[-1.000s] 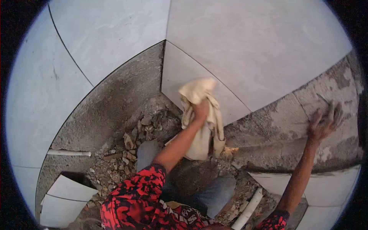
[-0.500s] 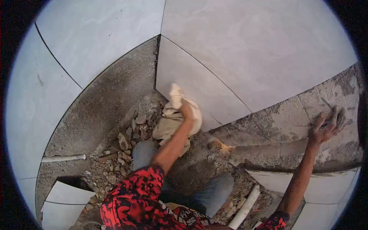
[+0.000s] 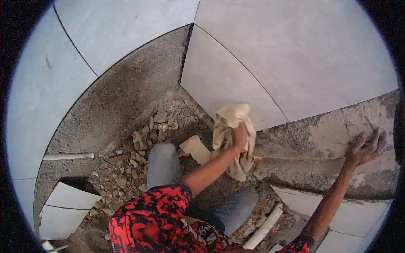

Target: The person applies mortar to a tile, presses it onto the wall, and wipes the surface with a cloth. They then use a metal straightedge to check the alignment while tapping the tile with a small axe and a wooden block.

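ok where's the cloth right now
In the head view, the cloth is just right of centre, bunched in the left hand over the lower edge of a pale tile, with loose rubble off to its left.

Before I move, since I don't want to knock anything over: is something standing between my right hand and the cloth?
Nothing visible stands between your right hand and the cloth; only rough, bare cement spans the gap. Your left hand covers part of the cloth.

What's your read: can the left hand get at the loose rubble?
Probably yes: the rubble lies uncovered beside a knee, within likely reach, though the left hand is holding the cloth.
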Demonstrator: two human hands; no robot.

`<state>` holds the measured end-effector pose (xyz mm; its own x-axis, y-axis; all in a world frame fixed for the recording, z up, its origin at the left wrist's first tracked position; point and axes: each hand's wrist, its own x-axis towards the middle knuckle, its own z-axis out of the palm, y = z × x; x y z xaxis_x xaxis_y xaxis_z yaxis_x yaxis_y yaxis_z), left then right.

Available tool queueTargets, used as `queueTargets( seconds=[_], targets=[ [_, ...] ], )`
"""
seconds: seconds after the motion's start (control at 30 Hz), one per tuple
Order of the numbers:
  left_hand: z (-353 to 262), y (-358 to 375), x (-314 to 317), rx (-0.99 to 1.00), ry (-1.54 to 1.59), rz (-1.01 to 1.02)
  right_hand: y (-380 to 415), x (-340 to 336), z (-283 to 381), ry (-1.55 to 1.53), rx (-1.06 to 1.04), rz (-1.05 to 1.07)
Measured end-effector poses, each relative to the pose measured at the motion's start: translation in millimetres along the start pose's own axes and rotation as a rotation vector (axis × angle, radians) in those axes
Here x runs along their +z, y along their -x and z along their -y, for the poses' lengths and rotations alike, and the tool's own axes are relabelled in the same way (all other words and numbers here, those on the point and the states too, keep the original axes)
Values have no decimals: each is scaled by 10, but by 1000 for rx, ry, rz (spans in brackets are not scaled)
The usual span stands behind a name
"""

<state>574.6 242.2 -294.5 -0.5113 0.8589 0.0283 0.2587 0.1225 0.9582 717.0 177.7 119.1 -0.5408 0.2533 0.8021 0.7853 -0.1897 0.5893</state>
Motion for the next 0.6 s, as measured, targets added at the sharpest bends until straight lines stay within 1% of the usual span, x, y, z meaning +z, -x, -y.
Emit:
queueTargets(
  seconds=[0.03, 0.07, 0.1, 0.13, 0.17, 0.2, 0.27, 0.3, 0.37, 0.4, 0.53, 0.6],
  targets=[
    [316, -294, 235, -345, 365, 68, -8, 1, 8, 0, 2, 12],
    [669, -448, 430, -697, 725, 134, -40, -7, 18, -16, -54, -8],
    [707, -456, 282, -706, 715, 142, -60, -19, 12, -30, -109, -31],
    [650, -530, 57, -965, 824, 132, -57, -26, -10, -25, -104, -23],
    [682, -558, -21, -1224, 931, 114, -55, -21, -34, -36, -122, -29],
    [718, -453, -67, -1220, 931, 111, -65, -4, -40, -51, -141, -41],
    [1158, -47, 3, -1005, 1059, 351, -76, 14, -5, -84, -117, -67],
    [1360, -11, 57, -1002, 1058, 344, -75, 13, 12, -111, -94, -90],
    [1692, 61, 2, -1059, 690, 666, -74, 17, 27, -128, -106, -109],
    [1784, 79, -83, -1060, 690, 646, -86, 34, 26, -133, -121, -136],
    [1906, -69, -693, -709, 304, 1114, -24, 45, -79, -135, -95, -117],
    [1954, 134, -1009, -448, -41, 1376, 114, 128, -217, -43, -71, -82]
  ],
)
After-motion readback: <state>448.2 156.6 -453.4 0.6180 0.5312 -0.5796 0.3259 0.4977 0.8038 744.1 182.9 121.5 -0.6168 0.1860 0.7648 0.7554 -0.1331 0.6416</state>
